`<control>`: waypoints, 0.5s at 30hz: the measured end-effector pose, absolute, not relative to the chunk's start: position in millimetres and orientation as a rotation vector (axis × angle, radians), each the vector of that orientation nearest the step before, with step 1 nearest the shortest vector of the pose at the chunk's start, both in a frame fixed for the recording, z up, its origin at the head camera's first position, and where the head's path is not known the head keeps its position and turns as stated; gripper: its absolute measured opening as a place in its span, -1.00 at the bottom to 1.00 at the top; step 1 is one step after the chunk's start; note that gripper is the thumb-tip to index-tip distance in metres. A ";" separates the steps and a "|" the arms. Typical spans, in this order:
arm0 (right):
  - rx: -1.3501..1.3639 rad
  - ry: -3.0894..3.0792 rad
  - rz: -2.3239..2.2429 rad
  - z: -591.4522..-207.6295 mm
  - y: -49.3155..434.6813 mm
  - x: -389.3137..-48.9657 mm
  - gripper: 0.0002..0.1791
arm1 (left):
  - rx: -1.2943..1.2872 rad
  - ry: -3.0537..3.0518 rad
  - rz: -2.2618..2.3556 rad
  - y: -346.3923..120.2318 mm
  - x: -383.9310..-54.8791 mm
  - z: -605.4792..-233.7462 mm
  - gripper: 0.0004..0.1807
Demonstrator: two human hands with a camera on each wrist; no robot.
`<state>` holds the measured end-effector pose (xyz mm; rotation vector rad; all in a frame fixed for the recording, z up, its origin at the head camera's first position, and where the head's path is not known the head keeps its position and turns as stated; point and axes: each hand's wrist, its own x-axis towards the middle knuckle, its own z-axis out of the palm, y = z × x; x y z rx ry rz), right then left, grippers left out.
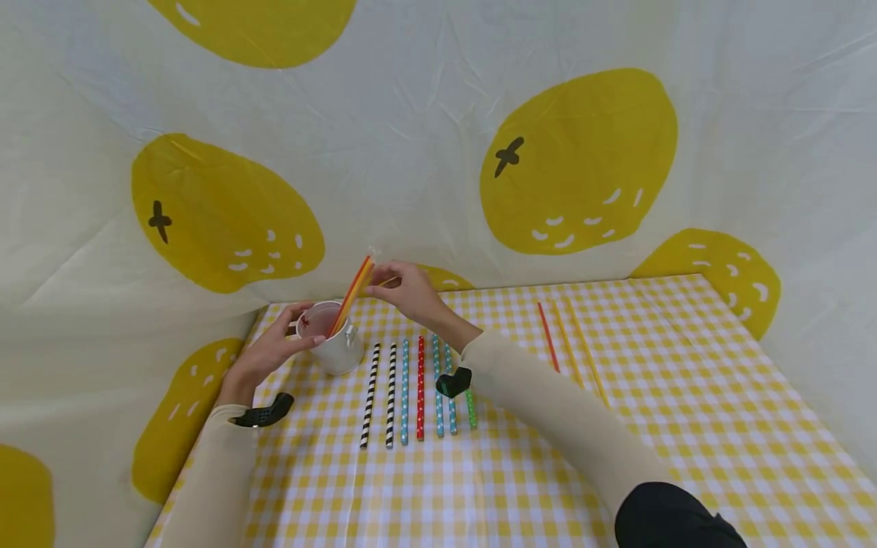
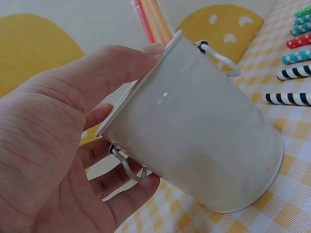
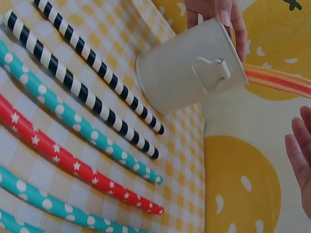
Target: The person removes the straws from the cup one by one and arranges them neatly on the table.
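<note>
A white metal pail [image 1: 340, 355] with small wire handles stands tilted near the table's far left corner. My left hand [image 1: 277, 344] holds it at the rim; in the left wrist view the thumb lies over the rim and the fingers spread behind a handle. Red, orange and yellow drinking straws [image 1: 352, 295] in clear wrap lean out of the pail toward the right. At their upper part, the thumb and forefinger of my right hand [image 1: 409, 293] pinch them. In the right wrist view these straws [image 3: 279, 80] leave the frame, hiding the pinch, while the other fingertips [image 3: 292, 143] show below.
Several patterned paper straws lie in a row before me, including black-striped straws [image 1: 391, 396], a red straw [image 1: 421, 388] and a green straw [image 1: 471, 411]. Farther right lie a plain red straw [image 1: 548, 337] and two yellow straws [image 1: 587, 348]. A lemon-print cloth [image 1: 425, 137] hangs behind the checked table.
</note>
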<state>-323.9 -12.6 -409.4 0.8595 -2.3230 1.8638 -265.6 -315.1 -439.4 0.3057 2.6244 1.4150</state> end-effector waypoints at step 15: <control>0.881 -2.400 1.762 -412.5 -32.5 -322.6 -0.83 | 0.294 2.636 1.419 -314.6 -268.3 -441.7 -0.15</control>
